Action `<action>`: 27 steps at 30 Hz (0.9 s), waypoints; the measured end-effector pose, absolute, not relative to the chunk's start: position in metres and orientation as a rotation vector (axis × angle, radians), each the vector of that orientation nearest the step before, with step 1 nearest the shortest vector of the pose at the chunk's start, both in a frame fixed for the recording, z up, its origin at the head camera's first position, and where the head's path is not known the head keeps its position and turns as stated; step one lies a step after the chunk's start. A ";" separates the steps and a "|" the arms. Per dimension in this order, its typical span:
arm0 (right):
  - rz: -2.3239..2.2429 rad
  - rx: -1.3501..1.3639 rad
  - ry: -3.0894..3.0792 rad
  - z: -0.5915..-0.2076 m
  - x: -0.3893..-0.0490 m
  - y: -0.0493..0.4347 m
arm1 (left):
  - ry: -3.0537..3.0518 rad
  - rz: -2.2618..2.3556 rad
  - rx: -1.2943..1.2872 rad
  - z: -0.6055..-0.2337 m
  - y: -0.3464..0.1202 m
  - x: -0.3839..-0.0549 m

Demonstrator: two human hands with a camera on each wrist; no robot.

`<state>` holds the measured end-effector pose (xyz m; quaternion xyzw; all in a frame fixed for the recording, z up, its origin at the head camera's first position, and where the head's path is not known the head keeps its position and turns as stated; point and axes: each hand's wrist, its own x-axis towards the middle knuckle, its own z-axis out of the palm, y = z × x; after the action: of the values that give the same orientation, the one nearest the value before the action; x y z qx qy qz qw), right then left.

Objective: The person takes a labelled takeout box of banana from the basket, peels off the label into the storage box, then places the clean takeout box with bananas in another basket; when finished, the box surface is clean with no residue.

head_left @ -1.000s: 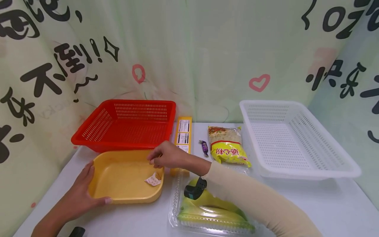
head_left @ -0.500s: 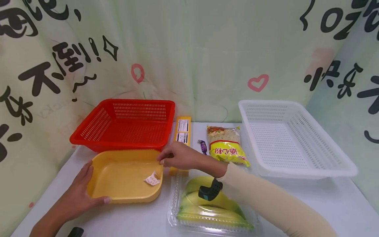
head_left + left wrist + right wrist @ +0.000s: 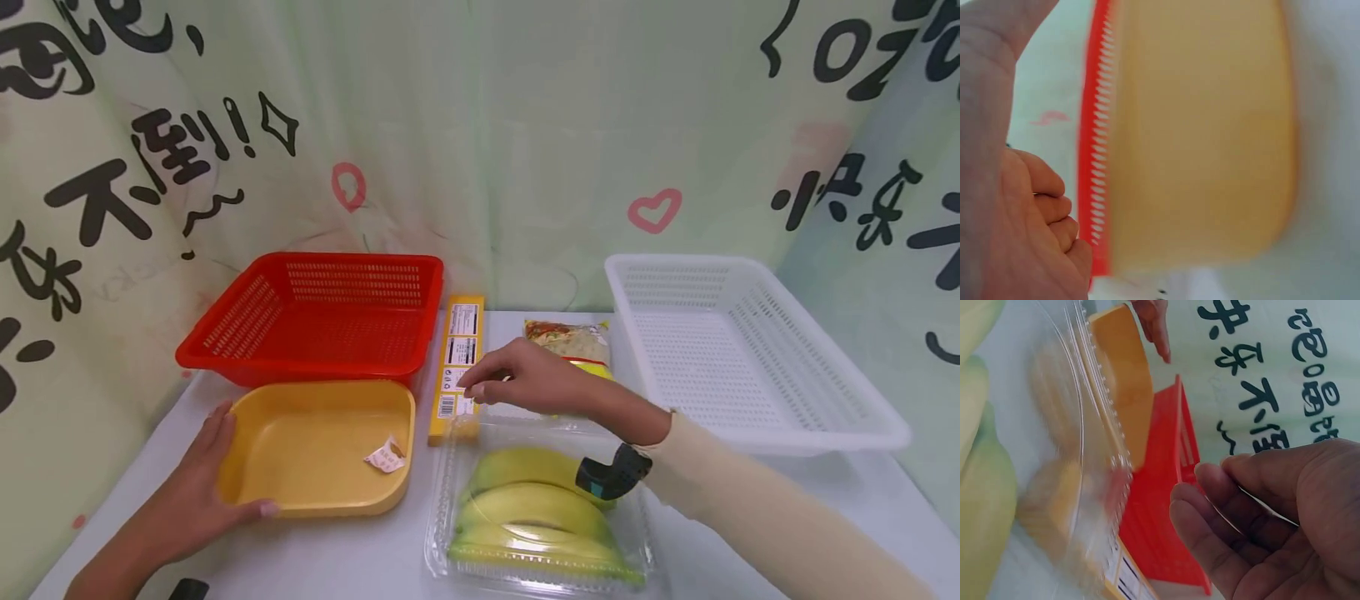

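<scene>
My left hand holds a yellow plastic tray at its left end, thumb along the front edge and fingers at the left wall. The tray also fills much of the left wrist view. Inside it, toward the right, lies a small white packet with pink print. My right hand hovers over the table with loosely bent fingers and nothing between them, above the yellow box and the back of a clear clamshell of bananas. It partly covers a bag of dry food.
Behind the tray stands a red perforated basket, right up against it. A white perforated basket stands at the back right. A printed curtain hangs behind the table.
My right hand has moved right from the tray's right end to over the yellow box, now covering the purple-wrapped candy. The small packet stays in the tray, and my left hand holds its place.
</scene>
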<state>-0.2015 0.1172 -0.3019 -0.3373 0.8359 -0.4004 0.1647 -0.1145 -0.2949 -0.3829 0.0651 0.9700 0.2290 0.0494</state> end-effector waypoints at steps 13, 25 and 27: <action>-1.143 -1.039 2.568 -0.293 -0.183 0.165 | 2.885 0.818 0.275 -0.360 -0.241 -0.109; -1.310 -0.832 2.542 -0.313 -0.155 0.210 | 2.714 0.987 0.336 -0.361 -0.196 -0.096; -1.320 -0.804 2.560 -0.320 -0.148 0.215 | 2.672 1.026 0.320 -0.362 -0.188 -0.094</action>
<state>-0.1482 0.2145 -0.3205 -0.2682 0.8537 -0.4401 0.0753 -0.0938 -0.1882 -0.3623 0.1101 0.9198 0.3533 0.1304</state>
